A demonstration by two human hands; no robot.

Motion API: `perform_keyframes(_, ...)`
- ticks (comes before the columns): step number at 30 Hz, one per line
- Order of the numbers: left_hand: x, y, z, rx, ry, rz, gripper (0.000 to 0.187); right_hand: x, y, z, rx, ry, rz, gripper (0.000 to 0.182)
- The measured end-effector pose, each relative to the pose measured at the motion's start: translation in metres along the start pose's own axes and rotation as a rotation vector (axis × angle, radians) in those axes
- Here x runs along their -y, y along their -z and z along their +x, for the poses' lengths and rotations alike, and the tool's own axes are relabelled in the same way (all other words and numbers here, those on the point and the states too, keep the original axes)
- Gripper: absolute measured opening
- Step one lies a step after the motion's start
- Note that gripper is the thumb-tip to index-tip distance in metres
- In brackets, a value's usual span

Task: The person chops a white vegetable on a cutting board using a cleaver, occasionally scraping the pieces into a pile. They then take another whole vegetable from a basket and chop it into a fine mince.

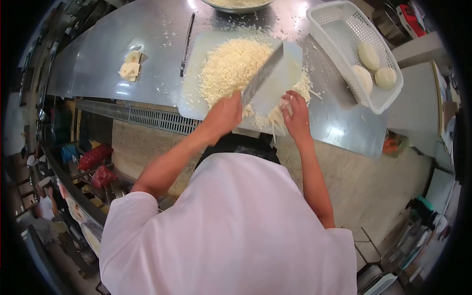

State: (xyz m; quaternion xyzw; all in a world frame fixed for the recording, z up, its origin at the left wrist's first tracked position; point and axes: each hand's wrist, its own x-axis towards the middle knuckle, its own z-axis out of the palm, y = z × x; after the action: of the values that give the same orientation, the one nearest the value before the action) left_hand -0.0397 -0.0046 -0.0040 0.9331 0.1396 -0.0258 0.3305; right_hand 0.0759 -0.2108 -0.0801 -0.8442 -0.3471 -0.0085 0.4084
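Observation:
My left hand is wrapped round the handle of a cleaver. The broad blade slants up to the right over a white cutting board. Beside the blade, on the left, lies a large heap of finely chopped pale vegetable. My right hand is at the board's near right corner, its fingers bent round thin pale vegetable strips. Some strips hang over the board's near edge. More shreds lie just beyond the fingers.
A white perforated basket holds peeled round vegetables at right. Pale slices and a thin dark tool lie left on the metal table. A metal bowl stands at the far edge; scattered bits surround the board.

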Motion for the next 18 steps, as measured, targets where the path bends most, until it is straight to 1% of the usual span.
perform_keyframes(1, 0.004, 0.0, -0.017, 0.04, 0.004, -0.025, 0.01, 0.005, 0.002, -0.002, 0.002, 0.017, -0.001, 0.032)
perform_keyframes(2, 0.012, 0.001, -0.029, 0.023, 0.005, -0.027, 0.01, 0.011, 0.006, -0.006, 0.033, 0.039, -0.078, 0.045)
perform_keyframes(3, 0.025, 0.004, -0.04, 0.083, -0.029, -0.057, 0.009, 0.015, 0.009, -0.009, 0.064, 0.06, -0.158, 0.058)
perform_keyframes(4, 0.038, 0.007, -0.046, 0.145, -0.063, -0.089, 0.008, 0.018, 0.011, -0.011, 0.067, 0.074, -0.165, 0.058)
perform_keyframes(5, 0.056, 0.016, -0.041, 0.131, -0.059, -0.098, 0.008, 0.02, 0.012, -0.014, 0.119, 0.045, -0.178, 0.067)
perform_keyframes(6, 0.079, 0.029, -0.028, 0.2, 0.016, -0.047, 0.008, 0.022, 0.011, -0.016, 0.175, 0.019, -0.189, 0.077)
perform_keyframes(7, 0.094, 0.038, -0.017, 0.269, 0.095, 0.002, 0.009, 0.021, 0.009, -0.017, 0.188, 0.038, -0.189, 0.077)
perform_keyframes(8, 0.099, 0.046, -0.007, 0.251, 0.109, -0.008, 0.009, 0.018, 0.007, -0.018, 0.178, -0.002, -0.146, 0.076)
perform_keyframes(9, 0.098, 0.054, 0.003, 0.142, 0.013, 0.132, 0.01, 0.015, 0.005, -0.017, 0.166, -0.044, -0.106, 0.074)
perform_keyframes(10, 0.093, 0.061, 0.008, 0.036, -0.083, 0.274, 0.01, 0.011, 0.0, -0.016, 0.176, -0.027, -0.11, 0.074)
perform_keyframes(11, 0.085, 0.065, 0.007, 0.022, -0.075, 0.267, 0.01, 0.005, -0.004, -0.016, 0.153, -0.014, -0.112, 0.07)
perform_keyframes(12, 0.073, 0.07, 0.009, -0.012, -0.095, 0.285, 0.013, 0.001, -0.008, -0.014, 0.122, -0.006, -0.116, 0.067)
perform_keyframes(13, 0.063, 0.075, 0.009, -0.042, -0.121, 0.304, 0.017, -0.001, -0.01, -0.011, 0.118, -0.001, -0.122, 0.067)
perform_keyframes(14, 0.056, 0.079, 0.007, -0.066, -0.149, 0.282, 0.016, -0.002, -0.013, -0.01, 0.084, 0.019, -0.13, 0.062)
perform_keyframes(15, 0.057, 0.077, 0.01, -0.069, -0.154, 0.281, 0.016, -0.002, -0.017, -0.007, 0.049, 0.04, -0.135, 0.058)
perform_keyframes(17, 0.067, 0.063, 0.014, -0.122, -0.05, 0.3, 0.014, -0.003, -0.027, 0.003, 0.01, 0.061, -0.135, 0.057)
perform_keyframes(18, 0.081, 0.059, 0.022, -0.128, -0.05, 0.299, 0.014, -0.003, -0.032, 0.01, -0.027, 0.084, -0.131, 0.056)
